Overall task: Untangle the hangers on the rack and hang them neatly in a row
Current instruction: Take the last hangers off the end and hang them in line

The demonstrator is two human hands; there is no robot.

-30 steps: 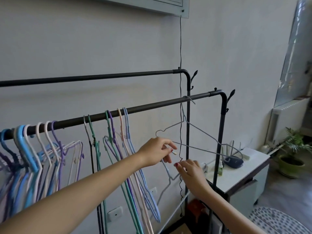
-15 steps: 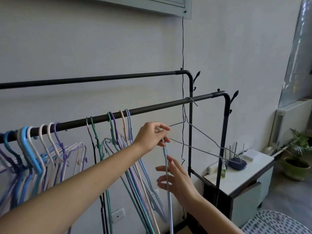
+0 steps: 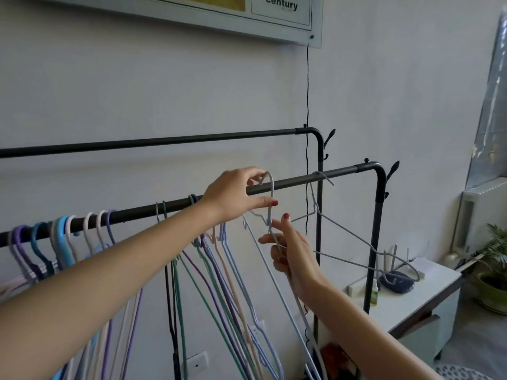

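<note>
A pale blue wire hanger [image 3: 271,215] hangs nearly vertical, its hook level with the front rail [image 3: 296,183], the left hand [image 3: 236,196] pinching the hook while the right hand [image 3: 290,250] below grips its neck.

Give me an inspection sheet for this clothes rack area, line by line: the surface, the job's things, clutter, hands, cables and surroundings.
Surface: front rail of a black rack, with a bare back rail above it.
Job's things: grey wire hanger with its hook at the front rail, not clearly seated; a second wire hanger hanging tilted farther right; bunched coloured hangers at left.
Clutter: side table with a dark blue object and a small bottle.
Hands: left hand pinches the hook; right hand grips the neck.
Cables: black cord hangs down the wall.
Surroundings: framed board, potted plant, radiator.
</note>
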